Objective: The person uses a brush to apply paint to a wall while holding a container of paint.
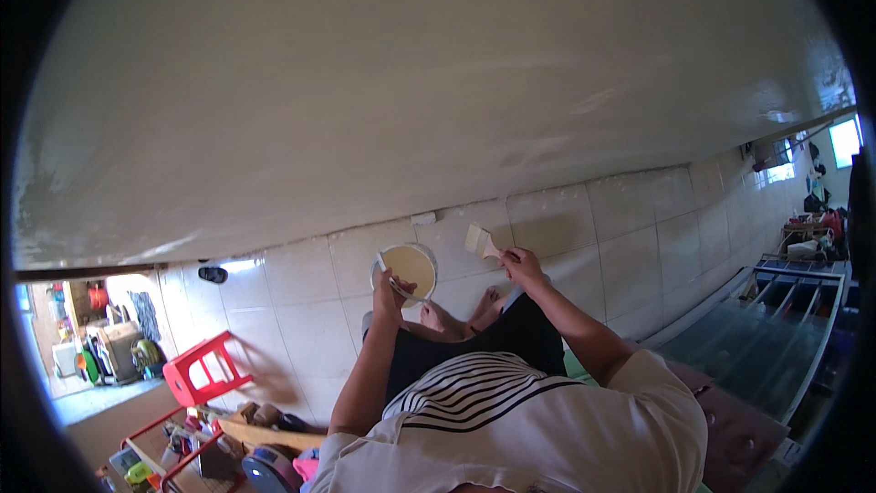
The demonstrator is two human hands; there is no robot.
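My right hand (520,265) is closed around the handle of a flat paintbrush (479,239). Its wide, pale bristles point up and left, apart from the bucket and short of the wall. My left hand (392,288) grips the handle of a round white bucket (435,267) at its near-left side. Cream-coloured paint fills part of the bucket, which is in front of my bare feet (443,319). A large, smooth, off-white wall (438,82) rises ahead of me, glossy in patches.
Pale square tiles (557,228) cover the floor up to the wall. A red plastic stool (205,370) lies to the left, near a cluttered red-framed rack (173,447). One dark slipper (213,274) is by the wall's left end. A glass-topped case (748,338) stands at right.
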